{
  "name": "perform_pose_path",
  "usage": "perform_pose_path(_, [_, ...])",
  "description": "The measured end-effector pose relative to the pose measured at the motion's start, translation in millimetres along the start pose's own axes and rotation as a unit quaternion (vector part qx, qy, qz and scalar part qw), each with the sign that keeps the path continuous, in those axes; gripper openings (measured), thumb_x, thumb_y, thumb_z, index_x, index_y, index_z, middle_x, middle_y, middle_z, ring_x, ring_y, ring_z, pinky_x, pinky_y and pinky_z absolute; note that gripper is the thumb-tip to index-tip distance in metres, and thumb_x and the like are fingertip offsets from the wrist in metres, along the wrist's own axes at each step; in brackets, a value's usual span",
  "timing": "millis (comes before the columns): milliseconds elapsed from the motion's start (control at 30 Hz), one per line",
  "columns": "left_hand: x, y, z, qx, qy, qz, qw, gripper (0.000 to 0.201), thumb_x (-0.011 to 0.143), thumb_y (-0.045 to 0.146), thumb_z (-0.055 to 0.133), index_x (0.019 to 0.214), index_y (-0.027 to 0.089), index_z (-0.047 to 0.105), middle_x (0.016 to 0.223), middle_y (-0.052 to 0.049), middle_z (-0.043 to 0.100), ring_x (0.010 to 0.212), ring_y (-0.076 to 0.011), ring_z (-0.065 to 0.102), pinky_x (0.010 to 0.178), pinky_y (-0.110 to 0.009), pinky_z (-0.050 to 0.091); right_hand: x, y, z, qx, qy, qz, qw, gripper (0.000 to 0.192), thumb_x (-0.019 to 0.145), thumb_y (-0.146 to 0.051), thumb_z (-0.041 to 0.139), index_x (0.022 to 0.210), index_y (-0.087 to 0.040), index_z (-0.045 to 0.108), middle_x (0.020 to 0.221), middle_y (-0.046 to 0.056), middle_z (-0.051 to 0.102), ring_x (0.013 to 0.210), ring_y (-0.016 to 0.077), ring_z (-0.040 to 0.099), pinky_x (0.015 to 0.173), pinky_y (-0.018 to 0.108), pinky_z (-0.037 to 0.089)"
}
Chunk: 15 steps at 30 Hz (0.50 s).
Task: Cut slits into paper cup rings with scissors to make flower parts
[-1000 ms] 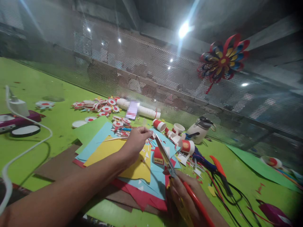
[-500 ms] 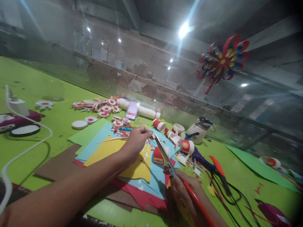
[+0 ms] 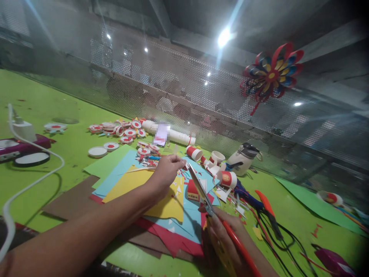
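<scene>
Gripping the scissors in the right hand, the person trims a small paper scrap pinched in the left hand above the coloured sheets, likely needing a steady closing snip.

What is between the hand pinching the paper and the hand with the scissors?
In the head view, the scissors' metal blades, above yellow and blue paper sheets.

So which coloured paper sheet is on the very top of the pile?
The yellow sheet. It lies over the light blue sheet and red sheet, right under the left hand; the green sheet pokes out beneath, further back.
</scene>
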State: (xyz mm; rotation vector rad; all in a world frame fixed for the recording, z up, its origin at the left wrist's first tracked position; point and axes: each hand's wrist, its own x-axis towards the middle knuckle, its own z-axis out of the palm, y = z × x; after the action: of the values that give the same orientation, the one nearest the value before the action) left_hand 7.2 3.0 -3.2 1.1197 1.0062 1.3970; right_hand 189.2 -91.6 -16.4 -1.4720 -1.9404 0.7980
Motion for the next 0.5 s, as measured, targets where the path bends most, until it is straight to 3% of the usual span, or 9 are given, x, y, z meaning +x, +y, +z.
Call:
perform_pose_path(233, [-0.3, -0.1, -0.1, 0.003, 0.001, -0.003, 1.000, 0.014, 0.068, 0.027, 0.058, 0.061, 0.015, 0.057, 0.065, -0.002, 0.060, 0.058, -0.0116, 0.043, 0.059, -0.027, 0.030, -1.1, 1.8, -2.7, -0.009, 0.000, 0.008, 1.000, 0.053, 0.086, -0.057, 0.035, 0.098, -0.013, 0.063, 0.062, 0.001, 0.050, 0.059, 0.0171, 0.047, 0.054, 0.026, 0.036])
perform_pose_path(500, [0.0, 0.4, -0.8, 0.015, -0.001, 0.002, 1.000, 0.014, 0.069, 0.028, 0.058, 0.062, 0.016, 0.058, 0.065, -0.002, 0.060, 0.058, -0.0119, 0.043, 0.059, -0.027, 0.030, -0.8, -2.9, -0.5, 0.033, 0.021, 0.000, 0.999, 0.049, 0.082, -0.058, 0.043, 0.088, -0.014, 0.065, 0.054, -0.003, 0.042, 0.050, 0.0123, 0.038, 0.047, 0.023, 0.032])
